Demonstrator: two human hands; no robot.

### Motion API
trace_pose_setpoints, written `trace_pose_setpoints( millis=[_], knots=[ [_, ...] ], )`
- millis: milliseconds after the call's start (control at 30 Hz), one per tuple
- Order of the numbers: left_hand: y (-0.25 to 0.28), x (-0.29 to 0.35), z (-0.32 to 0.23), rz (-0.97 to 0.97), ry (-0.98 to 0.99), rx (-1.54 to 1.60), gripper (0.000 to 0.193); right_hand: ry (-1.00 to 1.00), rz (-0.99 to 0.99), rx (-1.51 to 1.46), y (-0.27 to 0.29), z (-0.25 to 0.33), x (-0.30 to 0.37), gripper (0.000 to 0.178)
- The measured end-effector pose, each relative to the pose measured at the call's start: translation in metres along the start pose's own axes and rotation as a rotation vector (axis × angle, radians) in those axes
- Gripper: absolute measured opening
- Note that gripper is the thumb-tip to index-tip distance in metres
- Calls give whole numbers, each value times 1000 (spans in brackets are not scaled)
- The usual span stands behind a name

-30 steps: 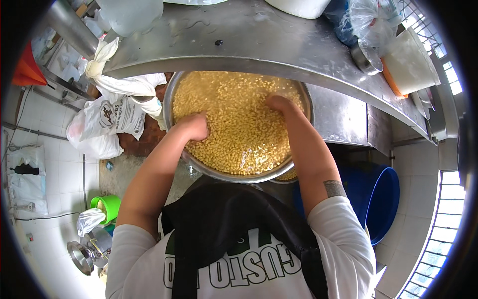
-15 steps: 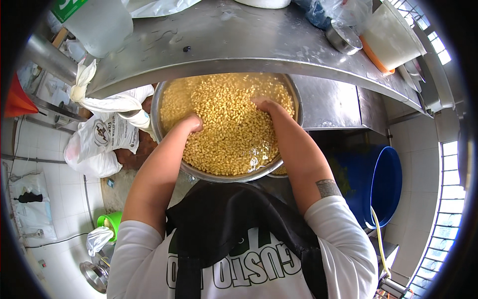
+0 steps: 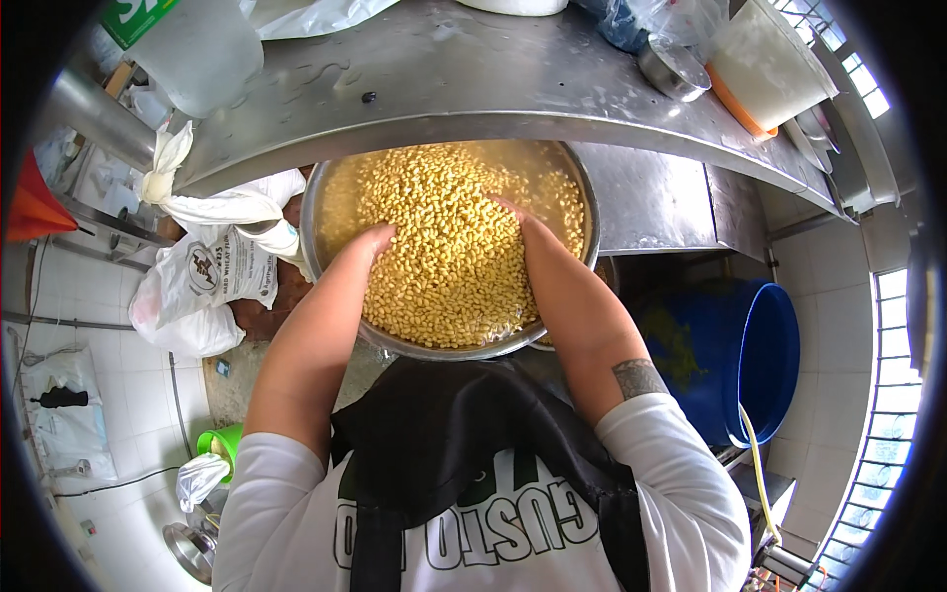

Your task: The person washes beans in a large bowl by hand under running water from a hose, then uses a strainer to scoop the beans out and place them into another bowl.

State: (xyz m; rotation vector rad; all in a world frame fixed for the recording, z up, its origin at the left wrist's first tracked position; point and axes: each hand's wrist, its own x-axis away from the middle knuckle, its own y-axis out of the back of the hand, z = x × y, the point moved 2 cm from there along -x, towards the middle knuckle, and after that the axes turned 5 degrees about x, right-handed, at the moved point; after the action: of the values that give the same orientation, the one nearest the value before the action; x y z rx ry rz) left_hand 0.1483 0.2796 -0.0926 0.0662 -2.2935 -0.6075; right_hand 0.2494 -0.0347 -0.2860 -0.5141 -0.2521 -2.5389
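"Where are the grains (image 3: 444, 247)?"
"Heaped in cloudy water (image 3: 535, 162) in the bowl (image 3: 434, 349)."
"And the grip?"
"Left hand (image 3: 381, 237) at the bowl's nine o'clock, right hand (image 3: 510, 209) at two, both half-buried; spread or curled, I can't tell."

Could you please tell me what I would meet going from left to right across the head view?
Red-orange object, white printed bag, left hand, yellow kernels between the hands, right hand, blue barrel, barred window.
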Motion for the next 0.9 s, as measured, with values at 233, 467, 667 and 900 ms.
trace_pose_setpoints(
  millis=[233, 467, 667, 900],
  knots=[
    [-77, -55, -37, 546, -85, 261, 54, -4, -249, -45, 40, 95, 128, 70],
    [-78, -58, -39, 613, -105, 449, 57, 248, -55, -371, 44, 76, 110, 45],
    [-66, -25, -52, 538, -144, 574, 44, 313, 525, -846, 47, 74, 90, 41],
    [-65, 13, -69, 571, -119, 767, 29, 590, 64, 132, 46, 122, 113, 46]
  ],
)
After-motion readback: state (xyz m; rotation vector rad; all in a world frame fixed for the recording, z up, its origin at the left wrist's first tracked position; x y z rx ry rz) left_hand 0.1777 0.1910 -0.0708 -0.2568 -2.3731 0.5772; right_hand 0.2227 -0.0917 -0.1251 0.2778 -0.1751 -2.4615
